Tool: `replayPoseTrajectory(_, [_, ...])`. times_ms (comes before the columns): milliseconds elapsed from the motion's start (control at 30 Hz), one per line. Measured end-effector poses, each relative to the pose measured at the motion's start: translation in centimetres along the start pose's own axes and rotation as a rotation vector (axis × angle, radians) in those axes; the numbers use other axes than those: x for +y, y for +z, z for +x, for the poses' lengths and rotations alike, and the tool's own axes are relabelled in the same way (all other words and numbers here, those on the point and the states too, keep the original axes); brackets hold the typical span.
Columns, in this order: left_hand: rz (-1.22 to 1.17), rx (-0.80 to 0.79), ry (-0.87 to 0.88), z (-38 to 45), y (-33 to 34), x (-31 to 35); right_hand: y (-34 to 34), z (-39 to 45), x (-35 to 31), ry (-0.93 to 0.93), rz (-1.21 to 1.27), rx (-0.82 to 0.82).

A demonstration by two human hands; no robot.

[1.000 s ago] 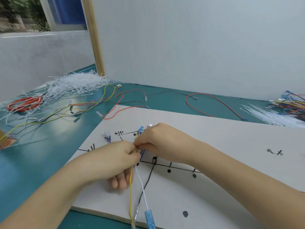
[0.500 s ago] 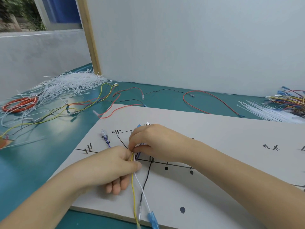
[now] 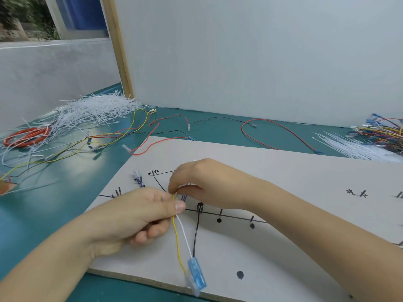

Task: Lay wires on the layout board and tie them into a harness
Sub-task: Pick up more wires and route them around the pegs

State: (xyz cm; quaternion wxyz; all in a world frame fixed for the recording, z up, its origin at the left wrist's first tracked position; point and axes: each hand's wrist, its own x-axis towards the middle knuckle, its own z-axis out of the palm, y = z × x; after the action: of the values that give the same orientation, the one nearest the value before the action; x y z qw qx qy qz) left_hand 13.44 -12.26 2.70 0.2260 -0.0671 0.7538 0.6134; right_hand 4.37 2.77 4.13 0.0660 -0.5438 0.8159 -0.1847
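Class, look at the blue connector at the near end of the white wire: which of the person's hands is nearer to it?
Left. The left hand pinches the wires just up-left of the blue connector; the right hand grips them higher up the layout board, farther away.

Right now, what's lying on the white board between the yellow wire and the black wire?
In the head view, a white wire runs between the yellow wire and the black wire on the layout board, ending in a blue connector.
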Motion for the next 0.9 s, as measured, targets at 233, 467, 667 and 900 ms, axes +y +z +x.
replayPoseTrajectory(233, [-0.101,-0.055,-0.049,0.0,0.5,-0.8,0.3,0.2,0.0,0.033,-0.047,-0.077])
replayPoseTrajectory(467, [-0.048,-0.051,-0.092,0.0,0.6,-1.1,0.5,0.6,0.1,0.075,-0.077,-0.127])
replayPoseTrajectory(667, [0.078,-0.047,-0.096,0.1,0.8,-1.2,0.6,0.7,0.1,0.063,-0.109,-0.121])
replayPoseTrajectory(900, [0.084,-0.037,-0.093,0.1,0.9,-1.3,0.3,1.1,-0.3,0.025,-0.19,-0.125])
